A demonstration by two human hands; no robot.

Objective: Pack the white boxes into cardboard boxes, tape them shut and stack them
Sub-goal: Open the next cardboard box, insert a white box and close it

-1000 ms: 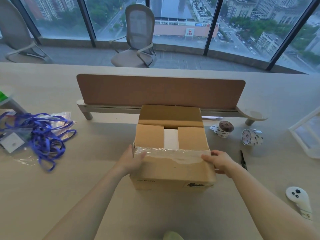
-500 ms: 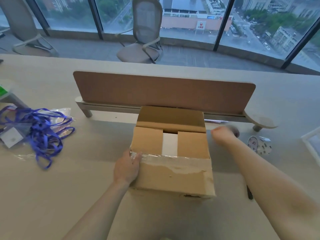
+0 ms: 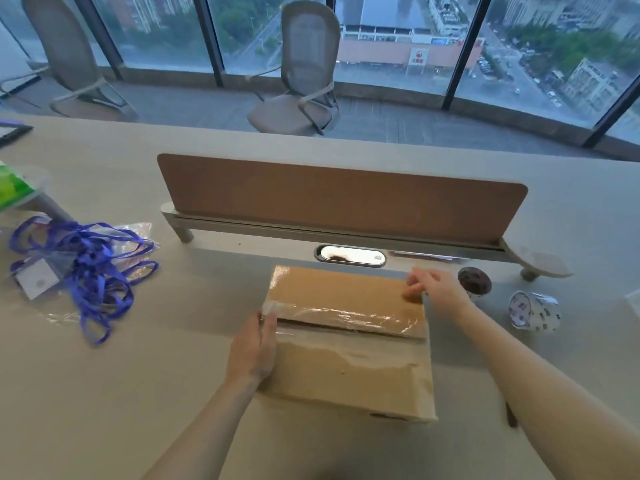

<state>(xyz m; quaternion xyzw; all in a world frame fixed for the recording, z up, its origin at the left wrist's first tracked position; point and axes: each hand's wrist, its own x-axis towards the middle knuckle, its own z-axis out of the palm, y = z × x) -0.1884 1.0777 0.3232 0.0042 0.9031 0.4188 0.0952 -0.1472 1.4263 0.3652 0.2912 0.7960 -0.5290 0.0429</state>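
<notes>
My bare left forearm point(image 3: 207, 417) rises from the bottom edge and angles slightly right. My left hand point(image 3: 254, 344) lies palm-in with its fingers point(image 3: 268, 317) straight and together, pressed flat along the left edge of the brown cardboard box point(image 3: 346, 375). My right forearm point(image 3: 519, 368) stretches in from the lower right, reaching further forward than the left. My right hand point(image 3: 438, 289) rests palm-down on the box's far right corner, its fingers point(image 3: 415, 280) loosely extended and pointing left. They are a little blurred, and they grasp nothing.
</notes>
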